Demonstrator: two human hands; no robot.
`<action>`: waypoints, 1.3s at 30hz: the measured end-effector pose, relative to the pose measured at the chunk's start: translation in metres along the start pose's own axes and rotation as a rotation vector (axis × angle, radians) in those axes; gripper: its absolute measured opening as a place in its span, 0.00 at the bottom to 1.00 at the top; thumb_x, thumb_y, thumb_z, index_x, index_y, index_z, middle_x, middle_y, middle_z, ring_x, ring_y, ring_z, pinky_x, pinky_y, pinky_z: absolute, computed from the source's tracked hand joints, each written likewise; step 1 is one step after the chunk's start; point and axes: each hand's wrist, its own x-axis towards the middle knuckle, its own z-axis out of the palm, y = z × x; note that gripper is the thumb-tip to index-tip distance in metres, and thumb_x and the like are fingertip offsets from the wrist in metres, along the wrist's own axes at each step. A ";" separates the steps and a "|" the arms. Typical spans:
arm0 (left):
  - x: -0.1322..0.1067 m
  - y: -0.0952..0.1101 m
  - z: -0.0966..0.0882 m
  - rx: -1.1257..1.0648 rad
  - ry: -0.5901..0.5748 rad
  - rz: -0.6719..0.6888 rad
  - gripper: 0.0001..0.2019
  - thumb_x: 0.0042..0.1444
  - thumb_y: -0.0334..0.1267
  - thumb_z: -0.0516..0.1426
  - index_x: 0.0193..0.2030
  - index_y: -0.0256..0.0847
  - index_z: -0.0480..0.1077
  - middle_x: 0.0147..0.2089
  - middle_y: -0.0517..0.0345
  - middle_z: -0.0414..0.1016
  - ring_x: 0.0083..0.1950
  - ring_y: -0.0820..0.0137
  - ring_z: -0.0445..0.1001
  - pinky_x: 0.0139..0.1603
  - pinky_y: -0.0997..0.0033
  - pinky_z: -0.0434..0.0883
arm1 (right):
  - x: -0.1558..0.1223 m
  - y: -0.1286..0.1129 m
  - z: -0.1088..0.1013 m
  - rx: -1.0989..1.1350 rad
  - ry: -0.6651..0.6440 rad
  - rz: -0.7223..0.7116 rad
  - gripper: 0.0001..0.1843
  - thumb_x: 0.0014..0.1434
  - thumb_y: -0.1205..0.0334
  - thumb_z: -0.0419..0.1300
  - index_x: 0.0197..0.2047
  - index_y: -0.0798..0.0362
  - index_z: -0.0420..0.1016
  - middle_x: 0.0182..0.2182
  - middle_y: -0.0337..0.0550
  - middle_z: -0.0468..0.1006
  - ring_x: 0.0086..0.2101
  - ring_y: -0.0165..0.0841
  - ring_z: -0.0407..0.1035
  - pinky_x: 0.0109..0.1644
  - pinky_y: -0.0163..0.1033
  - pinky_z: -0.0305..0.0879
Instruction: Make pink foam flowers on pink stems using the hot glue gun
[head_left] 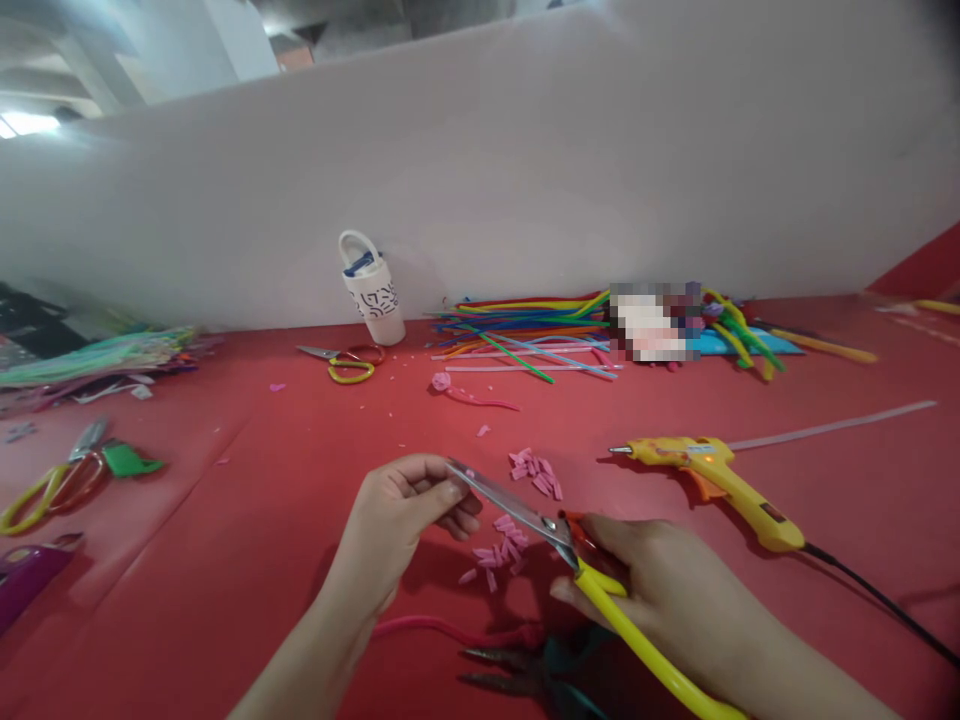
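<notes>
- On my feed, I see the left hand (pixel 405 505), bare.
- Behind it, the left forearm (pixel 322 635), bare, narrowing handward.
- Bare right hand (pixel 656 575); behind it, bare right forearm (pixel 780 655).

This looks like a craft workspace inside a larger building: a red-topped table (pixel 225 560) against a low white partition (pixel 525 170) carries a yellow plastic hot-glue gun (pixel 716 465), a bundle of thin multicoloured craft stems (pixel 525 325) and small pink clippings (pixel 508 546).
</notes>
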 end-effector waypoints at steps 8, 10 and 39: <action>0.001 0.002 -0.003 -0.004 -0.016 -0.012 0.04 0.46 0.30 0.60 0.23 0.35 0.73 0.19 0.58 0.76 0.19 0.75 0.72 0.21 0.79 0.69 | 0.001 0.000 0.001 -0.016 0.009 -0.015 0.21 0.53 0.41 0.52 0.22 0.49 0.58 0.18 0.40 0.68 0.19 0.31 0.58 0.23 0.35 0.41; 0.001 0.002 -0.003 -0.016 -0.018 -0.019 0.04 0.46 0.31 0.61 0.23 0.35 0.73 0.19 0.58 0.76 0.19 0.75 0.72 0.22 0.80 0.69 | 0.000 -0.001 0.001 0.027 0.013 -0.003 0.21 0.53 0.42 0.53 0.21 0.49 0.57 0.18 0.39 0.67 0.18 0.31 0.57 0.23 0.35 0.42; -0.006 -0.011 -0.009 1.131 -0.267 0.075 0.12 0.38 0.26 0.54 0.30 0.43 0.72 0.26 0.62 0.69 0.26 0.70 0.65 0.25 0.74 0.55 | 0.006 0.014 -0.013 0.243 0.297 0.021 0.21 0.53 0.45 0.55 0.21 0.50 0.54 0.16 0.32 0.58 0.18 0.27 0.51 0.21 0.33 0.43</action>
